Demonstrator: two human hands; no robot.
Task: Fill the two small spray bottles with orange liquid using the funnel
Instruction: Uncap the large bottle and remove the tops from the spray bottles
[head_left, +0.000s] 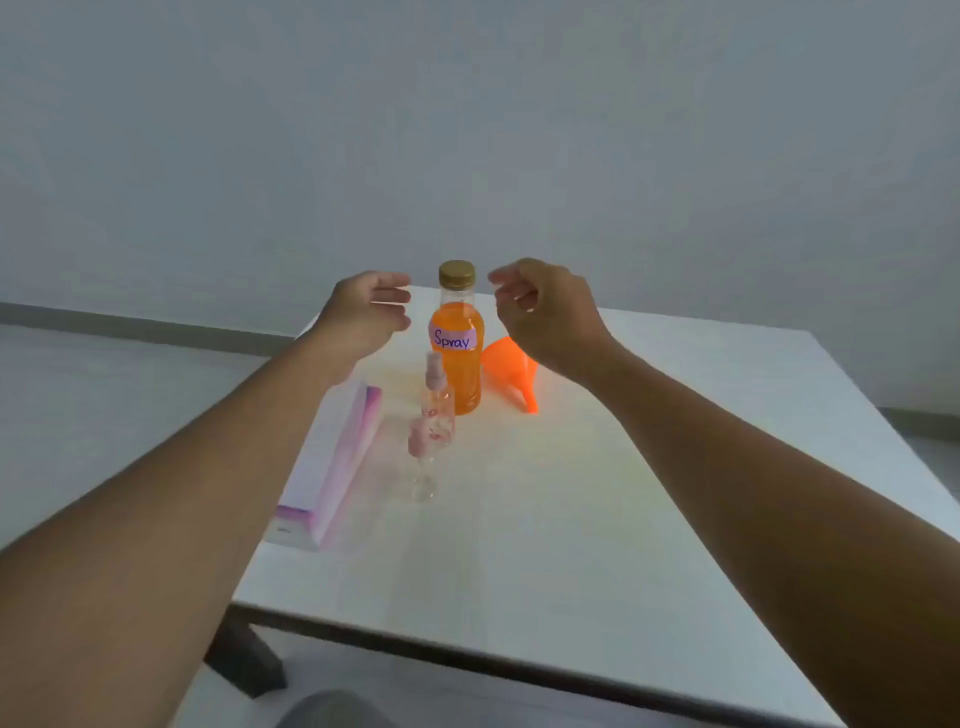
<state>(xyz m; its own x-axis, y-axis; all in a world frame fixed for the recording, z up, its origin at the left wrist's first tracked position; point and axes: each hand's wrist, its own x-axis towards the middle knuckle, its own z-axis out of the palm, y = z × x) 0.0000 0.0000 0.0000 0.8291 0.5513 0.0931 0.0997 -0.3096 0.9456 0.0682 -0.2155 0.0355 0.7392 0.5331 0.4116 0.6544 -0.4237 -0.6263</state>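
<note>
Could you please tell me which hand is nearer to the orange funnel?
Right. The right hand hovers over the funnel; the left hand is on the far side of the Spray bottle.

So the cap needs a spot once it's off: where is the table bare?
Bare: the near half of the table, in front of the spray bottles, and the right side past the funnel. Crowded: the far middle, where orange bottle, funnel, spray bottles and box cluster.
</note>
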